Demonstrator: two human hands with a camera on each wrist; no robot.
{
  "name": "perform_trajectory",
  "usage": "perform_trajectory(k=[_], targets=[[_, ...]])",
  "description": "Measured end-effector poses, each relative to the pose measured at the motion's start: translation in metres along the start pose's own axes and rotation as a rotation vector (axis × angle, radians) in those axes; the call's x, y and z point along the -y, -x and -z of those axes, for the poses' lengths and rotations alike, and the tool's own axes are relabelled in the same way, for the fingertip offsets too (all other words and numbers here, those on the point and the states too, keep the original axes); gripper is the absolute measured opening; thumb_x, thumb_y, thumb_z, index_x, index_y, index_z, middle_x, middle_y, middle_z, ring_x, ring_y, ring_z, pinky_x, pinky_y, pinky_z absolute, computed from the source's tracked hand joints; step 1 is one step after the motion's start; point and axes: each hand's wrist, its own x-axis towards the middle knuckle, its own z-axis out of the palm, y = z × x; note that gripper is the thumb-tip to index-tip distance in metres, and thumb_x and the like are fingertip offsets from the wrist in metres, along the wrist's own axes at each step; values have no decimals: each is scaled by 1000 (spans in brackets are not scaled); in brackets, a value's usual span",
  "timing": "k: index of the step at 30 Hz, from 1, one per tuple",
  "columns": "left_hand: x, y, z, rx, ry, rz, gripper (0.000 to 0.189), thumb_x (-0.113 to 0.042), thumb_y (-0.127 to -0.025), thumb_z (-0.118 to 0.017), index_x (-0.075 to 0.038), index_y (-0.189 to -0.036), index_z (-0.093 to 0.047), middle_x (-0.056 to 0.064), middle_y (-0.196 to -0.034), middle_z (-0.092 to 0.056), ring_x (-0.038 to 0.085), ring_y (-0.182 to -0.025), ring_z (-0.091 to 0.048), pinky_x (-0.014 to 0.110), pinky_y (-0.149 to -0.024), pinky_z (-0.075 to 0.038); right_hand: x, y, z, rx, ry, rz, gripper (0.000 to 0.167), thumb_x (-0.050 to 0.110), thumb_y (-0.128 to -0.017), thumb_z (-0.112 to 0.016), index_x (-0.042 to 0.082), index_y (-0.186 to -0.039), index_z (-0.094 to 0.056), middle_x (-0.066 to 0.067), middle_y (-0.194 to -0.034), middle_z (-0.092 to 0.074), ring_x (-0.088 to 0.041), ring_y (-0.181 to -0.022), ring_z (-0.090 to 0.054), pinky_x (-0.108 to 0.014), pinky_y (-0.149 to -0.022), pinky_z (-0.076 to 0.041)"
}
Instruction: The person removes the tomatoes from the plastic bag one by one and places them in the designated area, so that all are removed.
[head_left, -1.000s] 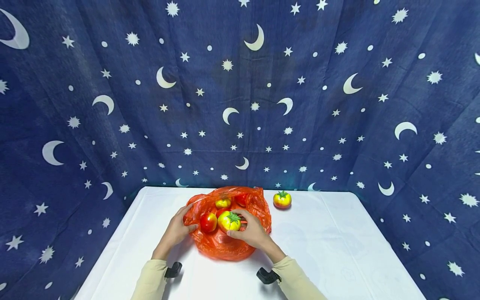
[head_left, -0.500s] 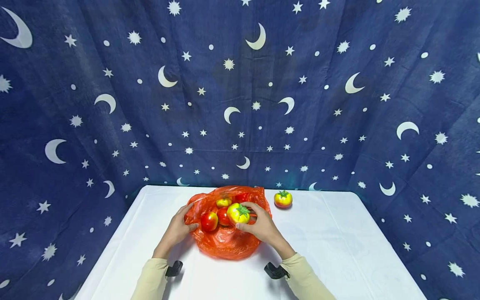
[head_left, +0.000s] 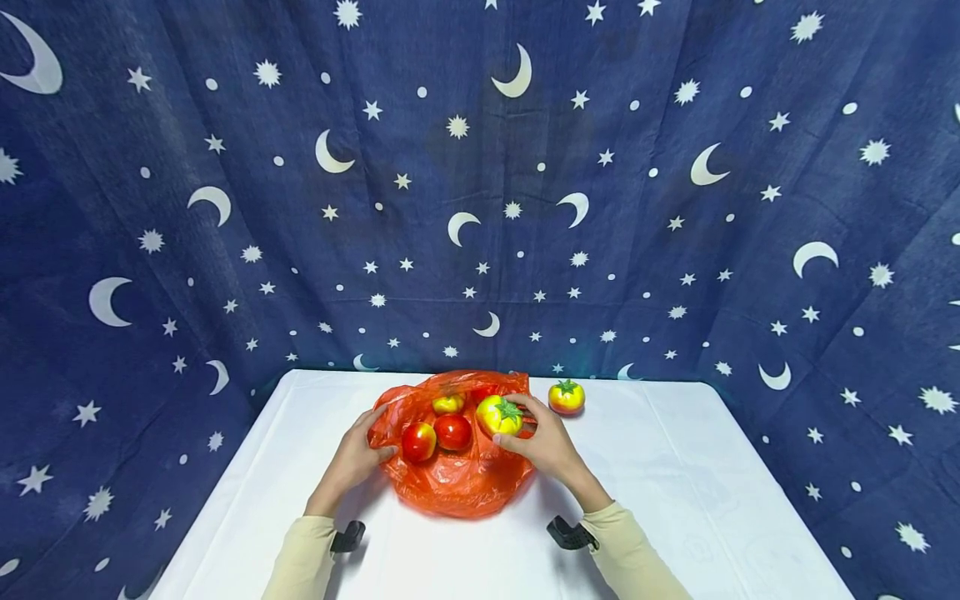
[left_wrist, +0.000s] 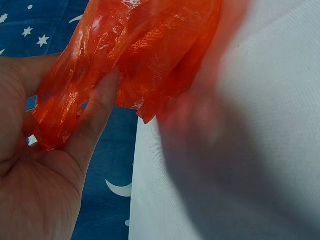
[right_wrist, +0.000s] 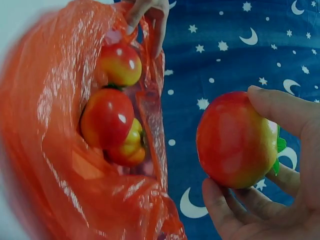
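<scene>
A crumpled red plastic bag (head_left: 457, 496) sits open on the white table, with several red-and-yellow tomatoes (right_wrist: 107, 118) inside. My left hand (head_left: 352, 458) grips the bag's left edge, thumb and fingers on either side of the thin film in the left wrist view. Over the bag's right side, my right hand (head_left: 546, 443) holds a tomato (head_left: 497, 415) with a green leafy top, fingers and thumb curved around it. In the right wrist view this held tomato (right_wrist: 232, 140) is apart from the bag's rim. One more tomato (head_left: 566, 398) stands on the table behind the right hand.
The white-covered table (head_left: 675, 492) extends to both sides of the bag. A dark blue curtain (head_left: 480, 183) with moons and stars hangs behind and along both sides. Black wrist cameras (head_left: 572, 533) are worn below each hand.
My right hand has carried the tomato from the bag's middle rightward and slightly back, uncovering a red tomato inside. The left hand keeps its hold on the bag's edge.
</scene>
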Motion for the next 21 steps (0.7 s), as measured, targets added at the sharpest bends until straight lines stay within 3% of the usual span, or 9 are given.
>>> perform_trajectory(k=[7,21], targets=[[0,-1,0,2,7,10,80,-5,-80,-77,-6,-150,-39,22,-151,-40,45,-143,-34,59,-119,-24,-10,-1,12,-40,16,-23,61,21,-74,-85,16,-130,-60,-9,-124,-63,-27,-110,-62,-43,-96,-55],[0,0,-1,-18,14,-21,79,-3,-79,-77,-5,-149,-41,22,-149,-42,45,-140,-37,59,-118,-26,-22,-2,31,-97,89,5,63,17,-73,-84,12,-130,-59,-11,-125,-62,-28,-106,-63,-42,-92,-55]])
